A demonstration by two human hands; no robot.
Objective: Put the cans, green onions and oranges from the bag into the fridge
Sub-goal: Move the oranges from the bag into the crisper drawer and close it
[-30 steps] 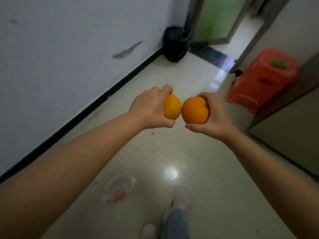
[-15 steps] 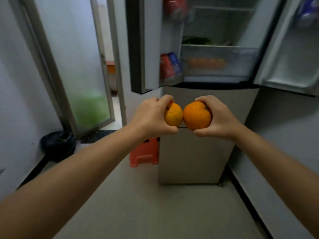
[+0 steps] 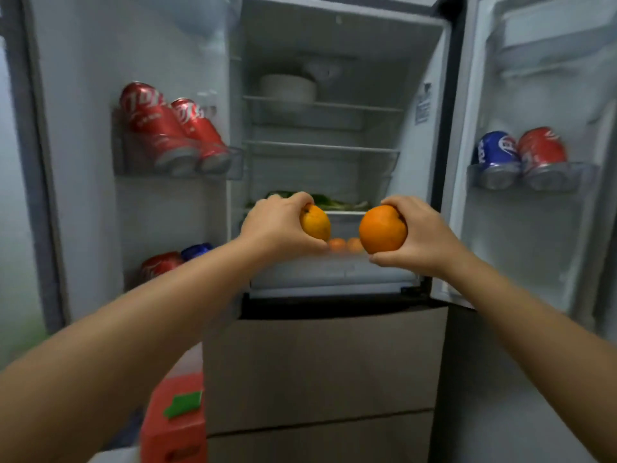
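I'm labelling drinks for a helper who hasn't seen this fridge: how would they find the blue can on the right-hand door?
Start at the open fridge's right door and find its clear shelf partway down. Two cans stand there side by side; the blue can is the one nearer the fridge interior. Its neighbour, the red can, sits on the outer side.

Glossy metal cans (image 3: 157, 128) sit in clear plastic door bins (image 3: 567, 177) at frame sides; matt, dimpled orange (image 3: 382, 233) at centre; smooth white plastic fridge lining (image 3: 334, 38); red plastic stool (image 3: 173, 426), lower left.
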